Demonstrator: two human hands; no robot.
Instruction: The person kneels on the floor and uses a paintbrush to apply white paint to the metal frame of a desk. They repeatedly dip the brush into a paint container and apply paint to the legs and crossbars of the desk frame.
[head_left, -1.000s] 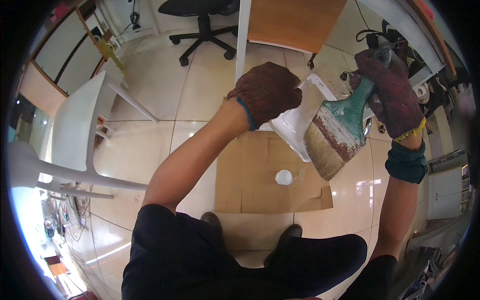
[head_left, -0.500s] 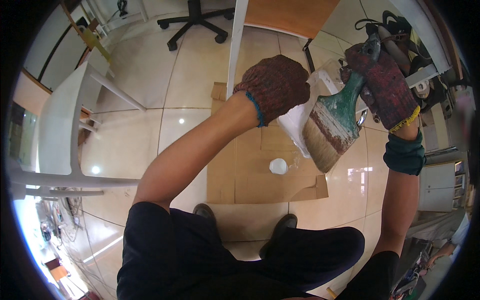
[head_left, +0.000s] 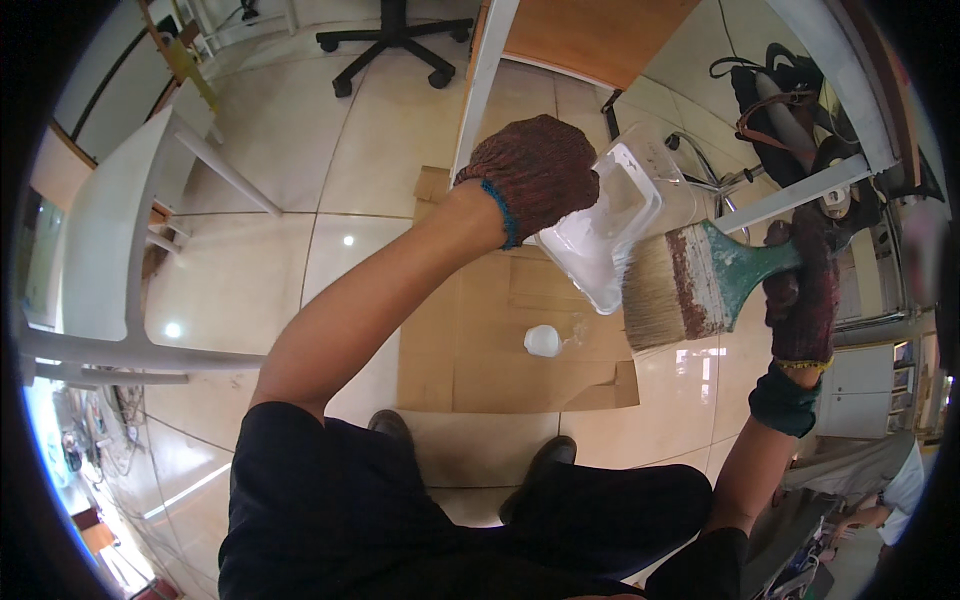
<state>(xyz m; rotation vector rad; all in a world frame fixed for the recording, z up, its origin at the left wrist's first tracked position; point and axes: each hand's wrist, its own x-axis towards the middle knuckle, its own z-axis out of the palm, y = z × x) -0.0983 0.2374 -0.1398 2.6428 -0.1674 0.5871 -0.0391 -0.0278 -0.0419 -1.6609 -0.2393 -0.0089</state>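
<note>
My left hand (head_left: 530,172), in a dark red-brown knit glove, is closed on the near left edge of a clear plastic container (head_left: 592,250). White paint coats the inside of this container, which is tilted above the cardboard; my fingertips are hidden. A wide paintbrush (head_left: 690,285) with a green handle is gripped in my gloved right hand (head_left: 808,290). Its bristles point left, close to the container's right side, and old paint crusts its ferrule. Whether the bristles touch the container I cannot tell.
Flattened cardboard (head_left: 455,345) lies on the tiled floor, with a small white round cap (head_left: 542,341) on it. A white-framed table (head_left: 590,40) stands ahead. White chair (head_left: 110,250) at left, black wheeled chair base (head_left: 395,45) beyond. Bags (head_left: 785,105) at far right; another person's hand (head_left: 865,518) lower right.
My right hand has come down and nearer, turning the brush from bristles-down to bristles pointing left. My left hand still grips the container, whose white inside now shows more.
</note>
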